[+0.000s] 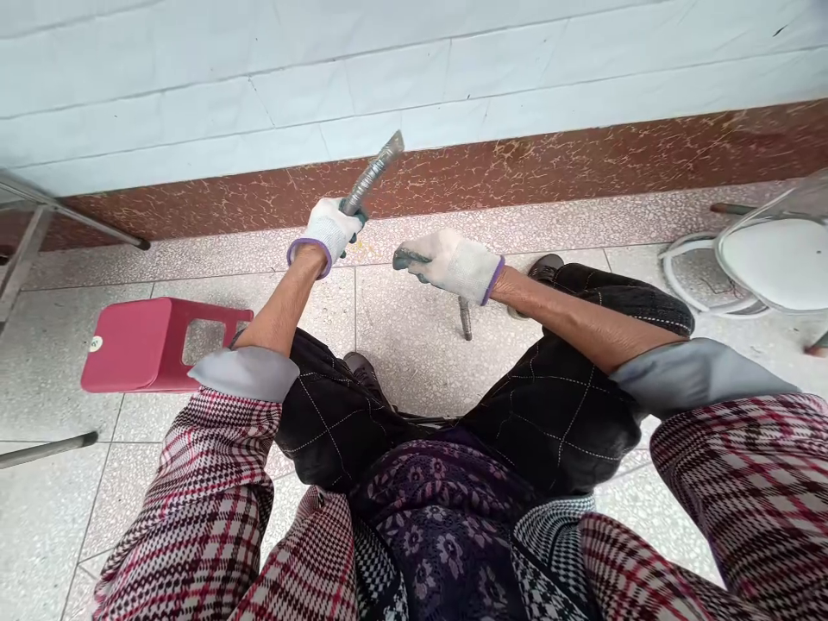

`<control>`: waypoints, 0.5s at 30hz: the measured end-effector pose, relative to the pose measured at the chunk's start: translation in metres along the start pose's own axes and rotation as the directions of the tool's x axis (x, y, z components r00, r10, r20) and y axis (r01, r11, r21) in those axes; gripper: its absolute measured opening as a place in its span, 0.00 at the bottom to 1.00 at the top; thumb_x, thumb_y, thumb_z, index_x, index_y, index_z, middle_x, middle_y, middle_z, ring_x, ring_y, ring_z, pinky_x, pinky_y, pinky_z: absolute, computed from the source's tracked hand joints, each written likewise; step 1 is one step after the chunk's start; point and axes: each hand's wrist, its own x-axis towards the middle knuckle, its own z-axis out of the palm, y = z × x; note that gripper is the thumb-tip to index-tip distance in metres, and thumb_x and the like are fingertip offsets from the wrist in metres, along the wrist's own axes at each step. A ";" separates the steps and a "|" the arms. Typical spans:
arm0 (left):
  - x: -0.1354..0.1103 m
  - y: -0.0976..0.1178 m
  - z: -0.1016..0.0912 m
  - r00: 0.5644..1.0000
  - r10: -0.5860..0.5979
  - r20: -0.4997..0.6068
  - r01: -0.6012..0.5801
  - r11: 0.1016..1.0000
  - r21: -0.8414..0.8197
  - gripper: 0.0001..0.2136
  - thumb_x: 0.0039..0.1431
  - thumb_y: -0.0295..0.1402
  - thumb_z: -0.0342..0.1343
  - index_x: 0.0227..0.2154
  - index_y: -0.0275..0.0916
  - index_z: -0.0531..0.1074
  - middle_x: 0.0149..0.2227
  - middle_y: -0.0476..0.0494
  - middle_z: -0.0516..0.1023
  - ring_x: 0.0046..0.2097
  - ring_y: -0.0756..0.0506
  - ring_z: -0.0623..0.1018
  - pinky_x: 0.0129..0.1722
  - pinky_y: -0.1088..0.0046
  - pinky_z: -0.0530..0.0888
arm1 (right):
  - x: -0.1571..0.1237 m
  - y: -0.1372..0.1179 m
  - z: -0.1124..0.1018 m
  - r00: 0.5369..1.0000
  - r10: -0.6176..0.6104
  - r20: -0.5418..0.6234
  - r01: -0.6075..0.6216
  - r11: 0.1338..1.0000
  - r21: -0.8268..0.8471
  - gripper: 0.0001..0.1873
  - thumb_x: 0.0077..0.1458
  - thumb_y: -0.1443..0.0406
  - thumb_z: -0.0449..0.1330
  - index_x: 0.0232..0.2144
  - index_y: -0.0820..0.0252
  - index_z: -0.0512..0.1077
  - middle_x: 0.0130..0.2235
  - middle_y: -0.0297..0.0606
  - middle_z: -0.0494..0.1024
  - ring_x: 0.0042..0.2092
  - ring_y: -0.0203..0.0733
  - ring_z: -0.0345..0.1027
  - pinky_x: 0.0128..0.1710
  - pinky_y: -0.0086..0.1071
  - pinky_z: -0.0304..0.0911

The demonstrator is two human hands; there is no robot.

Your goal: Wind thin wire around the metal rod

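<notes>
At the far left edge of the floor (pixel 401 362) stand the thin legs of a metal frame (pixel 29 228). A gray pole (pixel 45 448) lies lower down at that same edge. Just to the right sits a red stool (pixel 139 341) with a square hole in its side. It is close to the person's left knee.

Next comes the left hand (pixel 329 228). It wears a white glove with a purple cuff. Its fingers are closed tight around the low end of a gray bar (pixel 375 172). The bar is up in the air and leans up and to the right, toward the wall (pixel 388 69). Its top end shows in front of the brown strip at the bottom of the wall.

A little to the right is the right hand (pixel 453 263), in the same kind of glove. It is made into a fist, with the back of the hand up. It grips a short rod (pixel 464 317) that sticks out under the fist and points down at the floor. A dark gray end pokes out of the fist on the left side. I cannot tell if that end and the rod are one piece. The two hands are near each other but do not touch.

Just past the right wrist is a dark shoe (pixel 547 267) on the floor. At the far right edge of the floor stands a white seat (pixel 769 263) with a round frame.
</notes>
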 end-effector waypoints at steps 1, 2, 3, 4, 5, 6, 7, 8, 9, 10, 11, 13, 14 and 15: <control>0.004 -0.002 -0.001 1.000 -0.008 -0.016 0.010 0.995 0.097 0.15 0.63 0.37 0.54 0.47 0.35 0.77 0.33 0.44 0.77 0.33 0.47 0.75 0.33 0.70 0.74 | -0.004 -0.002 -0.005 1.000 -0.004 -0.009 0.004 0.997 -0.080 0.14 0.67 0.66 0.55 0.47 0.58 0.80 0.36 0.39 0.82 0.37 0.44 0.74 0.36 0.35 0.59; 0.007 -0.004 -0.001 1.000 -0.009 -0.028 0.015 0.975 0.221 0.15 0.64 0.37 0.54 0.48 0.36 0.78 0.34 0.42 0.78 0.36 0.46 0.76 0.37 0.69 0.74 | -0.008 -0.004 -0.011 1.000 -0.007 -0.028 0.003 0.989 -0.148 0.13 0.67 0.66 0.55 0.46 0.58 0.80 0.37 0.40 0.82 0.38 0.45 0.74 0.36 0.35 0.59; 0.010 -0.005 -0.001 0.999 0.003 -0.037 0.011 0.934 0.358 0.15 0.65 0.37 0.53 0.48 0.37 0.79 0.36 0.41 0.79 0.38 0.44 0.78 0.40 0.68 0.75 | -0.011 -0.005 -0.017 0.999 -0.008 -0.052 -0.002 0.982 -0.187 0.13 0.67 0.65 0.55 0.46 0.58 0.80 0.37 0.39 0.82 0.38 0.45 0.74 0.36 0.35 0.59; 0.011 -0.005 0.000 0.999 0.017 -0.038 0.003 0.873 0.488 0.15 0.66 0.36 0.52 0.47 0.38 0.80 0.39 0.39 0.81 0.42 0.43 0.79 0.43 0.67 0.75 | -0.013 -0.004 -0.022 0.997 -0.005 -0.074 -0.009 0.982 -0.191 0.13 0.67 0.64 0.56 0.46 0.58 0.80 0.37 0.39 0.82 0.39 0.46 0.74 0.37 0.35 0.59; 0.010 -0.004 0.002 0.999 0.033 -0.024 -0.012 0.802 0.597 0.15 0.67 0.35 0.50 0.48 0.39 0.80 0.41 0.38 0.81 0.44 0.41 0.80 0.46 0.66 0.74 | -0.016 -0.003 -0.028 0.994 0.002 -0.105 -0.021 0.985 -0.173 0.13 0.68 0.64 0.55 0.46 0.57 0.80 0.37 0.39 0.82 0.40 0.46 0.74 0.37 0.35 0.59; 0.009 -0.003 0.005 0.999 0.051 0.002 -0.039 0.734 0.678 0.15 0.67 0.32 0.49 0.48 0.39 0.80 0.43 0.37 0.82 0.47 0.40 0.80 0.47 0.65 0.74 | -0.018 -0.002 -0.033 0.990 0.015 -0.139 -0.035 0.989 -0.143 0.13 0.68 0.63 0.56 0.46 0.57 0.80 0.37 0.39 0.81 0.40 0.46 0.74 0.37 0.35 0.59; 0.007 -0.001 0.008 0.997 0.063 0.036 -0.069 0.673 0.737 0.16 0.67 0.30 0.48 0.49 0.39 0.80 0.44 0.35 0.82 0.48 0.39 0.80 0.48 0.64 0.74 | -0.019 0.000 -0.038 0.985 0.029 -0.170 -0.049 0.992 -0.113 0.13 0.68 0.63 0.56 0.46 0.58 0.80 0.37 0.39 0.81 0.40 0.46 0.74 0.37 0.35 0.59; 0.004 0.001 0.012 0.994 0.075 0.076 -0.106 0.617 0.780 0.16 0.66 0.27 0.49 0.49 0.37 0.80 0.45 0.33 0.82 0.49 0.38 0.80 0.48 0.63 0.74 | -0.019 0.003 -0.043 0.980 0.043 -0.196 -0.062 0.994 -0.089 0.13 0.68 0.63 0.56 0.46 0.58 0.80 0.37 0.40 0.81 0.40 0.46 0.74 0.37 0.36 0.59; 0.000 0.003 0.014 0.989 0.083 0.121 -0.147 0.567 0.811 0.16 0.64 0.26 0.50 0.49 0.36 0.80 0.44 0.32 0.82 0.49 0.36 0.81 0.48 0.62 0.75 | -0.018 0.006 -0.047 0.974 0.058 -0.218 -0.075 0.995 -0.071 0.12 0.68 0.63 0.56 0.45 0.59 0.80 0.37 0.41 0.81 0.41 0.47 0.73 0.37 0.36 0.60; -0.003 0.005 0.017 0.981 0.087 0.171 -0.191 0.520 0.833 0.16 0.62 0.25 0.53 0.49 0.34 0.79 0.44 0.30 0.82 0.49 0.35 0.81 0.47 0.62 0.75 | -0.017 0.010 -0.051 0.968 0.077 -0.237 -0.091 0.995 -0.050 0.12 0.67 0.63 0.56 0.44 0.59 0.80 0.38 0.41 0.81 0.41 0.47 0.73 0.37 0.36 0.60; -0.007 0.007 0.018 0.969 0.096 0.226 -0.244 0.476 0.845 0.16 0.59 0.24 0.55 0.50 0.34 0.79 0.44 0.30 0.82 0.48 0.34 0.81 0.47 0.61 0.75 | -0.014 0.014 -0.054 0.962 0.101 -0.254 -0.110 0.994 -0.019 0.11 0.67 0.63 0.57 0.43 0.58 0.80 0.38 0.42 0.81 0.41 0.48 0.73 0.37 0.36 0.60; -0.014 0.012 0.021 0.934 0.104 0.342 -0.354 0.415 0.838 0.18 0.57 0.23 0.58 0.50 0.35 0.79 0.42 0.31 0.82 0.47 0.34 0.81 0.47 0.60 0.74 | -0.006 0.026 -0.060 0.941 0.164 -0.297 -0.146 0.986 0.080 0.10 0.66 0.63 0.58 0.41 0.56 0.80 0.36 0.41 0.80 0.39 0.47 0.72 0.35 0.36 0.61; -0.018 0.015 0.022 0.913 0.115 0.391 -0.403 0.405 0.821 0.17 0.58 0.24 0.58 0.50 0.37 0.79 0.41 0.32 0.82 0.46 0.34 0.81 0.46 0.61 0.74 | -0.001 0.033 -0.062 0.926 0.201 -0.318 -0.166 0.977 0.135 0.10 0.65 0.63 0.58 0.41 0.55 0.80 0.35 0.41 0.79 0.37 0.47 0.72 0.34 0.36 0.61; -0.022 0.018 0.023 0.893 0.126 0.431 -0.443 0.406 0.799 0.17 0.60 0.25 0.57 0.51 0.39 0.79 0.39 0.33 0.82 0.46 0.35 0.81 0.46 0.61 0.73 | 0.005 0.041 -0.063 0.912 0.232 -0.337 -0.181 0.967 0.178 0.09 0.64 0.63 0.58 0.41 0.55 0.80 0.34 0.40 0.79 0.36 0.46 0.71 0.34 0.35 0.61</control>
